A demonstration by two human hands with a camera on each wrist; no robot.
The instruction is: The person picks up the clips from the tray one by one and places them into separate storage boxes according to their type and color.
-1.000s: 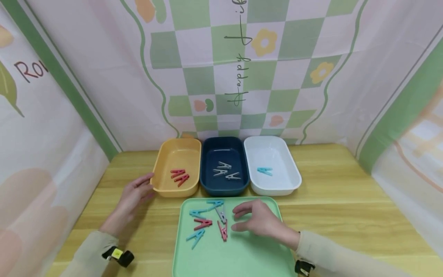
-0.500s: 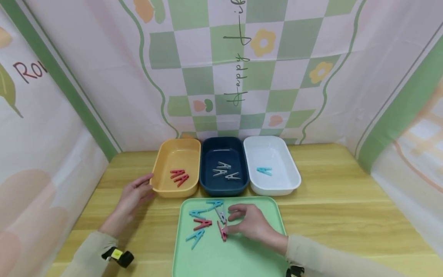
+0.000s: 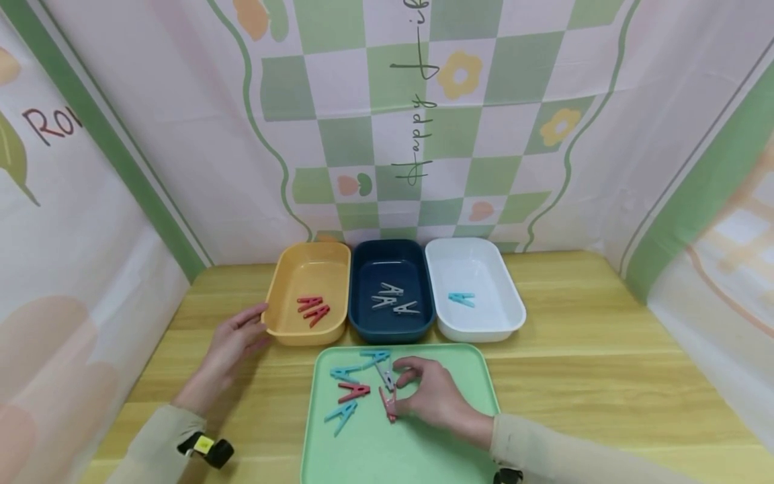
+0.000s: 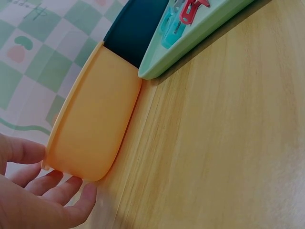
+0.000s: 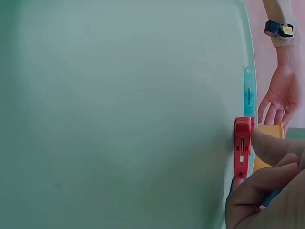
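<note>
My left hand [image 3: 232,343] touches the near left corner of the yellow tub [image 3: 308,265] with its fingertips; in the left wrist view its thumb meets the rim. Over the green tray [image 3: 441,450], my right hand [image 3: 435,393] has its thumb against a red clothespin [image 3: 388,407], with the index finger bent and a gap between the two. That clothespin [image 5: 242,148] lies on the tray in the right wrist view. Just behind it is a grey clothespin [image 3: 387,378], near the index fingertip. Another red clothespin [image 3: 353,391] and several blue clothespins [image 3: 342,415] lie to the left.
A dark blue tub [image 3: 393,259] with grey clothespins and a white tub [image 3: 471,259] with one blue clothespin [image 3: 462,299] stand beside the yellow tub, which contains two red clothespins [image 3: 316,314]. A patterned cloth [image 3: 423,134] hangs behind the wooden table [image 3: 586,323].
My right hand has moved left and slightly down, bringing its thumb onto the red clothespin's right side. My left hand stays at the yellow tub; the clothespins keep their places.
</note>
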